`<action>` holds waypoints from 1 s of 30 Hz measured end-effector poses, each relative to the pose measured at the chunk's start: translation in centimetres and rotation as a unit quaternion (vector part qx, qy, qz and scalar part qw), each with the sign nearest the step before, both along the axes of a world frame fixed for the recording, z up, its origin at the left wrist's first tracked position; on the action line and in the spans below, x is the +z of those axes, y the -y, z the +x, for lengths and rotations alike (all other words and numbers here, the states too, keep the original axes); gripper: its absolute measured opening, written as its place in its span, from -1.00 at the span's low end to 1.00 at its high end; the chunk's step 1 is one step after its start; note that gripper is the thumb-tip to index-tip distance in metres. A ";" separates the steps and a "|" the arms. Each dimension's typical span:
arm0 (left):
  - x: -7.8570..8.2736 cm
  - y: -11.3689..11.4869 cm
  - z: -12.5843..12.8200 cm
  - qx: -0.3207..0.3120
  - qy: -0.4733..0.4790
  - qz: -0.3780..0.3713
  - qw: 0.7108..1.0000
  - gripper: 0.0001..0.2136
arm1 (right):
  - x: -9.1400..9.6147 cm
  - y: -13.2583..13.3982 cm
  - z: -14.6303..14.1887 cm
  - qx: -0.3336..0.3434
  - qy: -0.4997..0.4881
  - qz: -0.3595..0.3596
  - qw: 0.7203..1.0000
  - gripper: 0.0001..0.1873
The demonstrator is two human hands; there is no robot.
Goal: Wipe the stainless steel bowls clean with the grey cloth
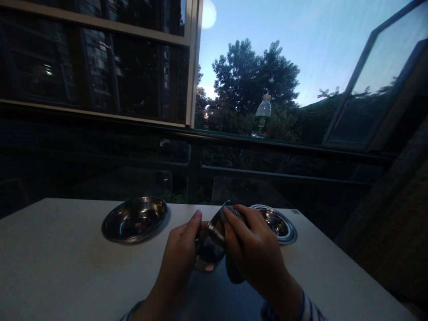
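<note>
My left hand point(179, 254) grips a small shiny steel bowl point(210, 240), tilted on its side just above the table. My right hand point(254, 249) presses a dark cloth point(234, 272) against the bowl's inside and rim, fingers closed over it. Both hands meet at the near middle of the white table point(50, 263). A dark patch lies on the table under the hands.
A wide steel dish point(135, 219) sits on the table at the back left. Another steel dish point(279, 223) rests behind my right hand. A plastic water bottle point(261, 117) stands on the window ledge beyond a dark railing. The window is open at right.
</note>
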State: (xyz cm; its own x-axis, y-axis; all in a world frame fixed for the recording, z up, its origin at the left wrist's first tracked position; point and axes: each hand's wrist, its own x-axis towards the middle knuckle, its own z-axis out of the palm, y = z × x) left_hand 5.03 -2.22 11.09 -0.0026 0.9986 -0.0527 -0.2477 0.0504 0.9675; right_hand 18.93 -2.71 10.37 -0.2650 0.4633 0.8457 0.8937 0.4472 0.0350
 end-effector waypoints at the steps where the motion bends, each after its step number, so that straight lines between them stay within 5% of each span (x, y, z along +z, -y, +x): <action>1: -0.1 -0.1 -0.1 0.007 0.004 0.000 1.000 -0.62 | -0.1 0.3 -0.5 0.013 0.014 0.000 1.000 -0.69; 10: -1.1 -0.8 -0.6 -0.011 0.092 -0.001 0.996 -0.62 | -1.0 1.6 -2.8 0.087 0.111 -0.016 0.990 -0.71; 17: -1.3 -1.0 -0.4 0.037 0.121 0.001 0.992 -0.72 | -1.3 1.2 -2.5 0.125 0.136 -0.028 0.982 -0.67; 25: -0.4 -0.2 -0.3 0.036 0.023 0.016 0.999 -0.69 | -0.7 1.2 -2.0 0.059 0.031 0.009 0.998 -0.74; 30: -0.5 0.1 0.0 -0.026 0.005 0.003 1.000 -0.70 | -0.2 -0.1 -0.1 0.008 -0.036 -0.028 0.999 -0.69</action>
State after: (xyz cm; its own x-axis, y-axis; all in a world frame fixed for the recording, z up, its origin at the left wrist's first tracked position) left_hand 5.06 -2.27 10.55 0.0503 0.9976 -0.0472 -0.2536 0.0584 0.9655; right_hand 18.79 -2.63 10.21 -0.2118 0.5066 0.8357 0.8856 0.4612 -0.0552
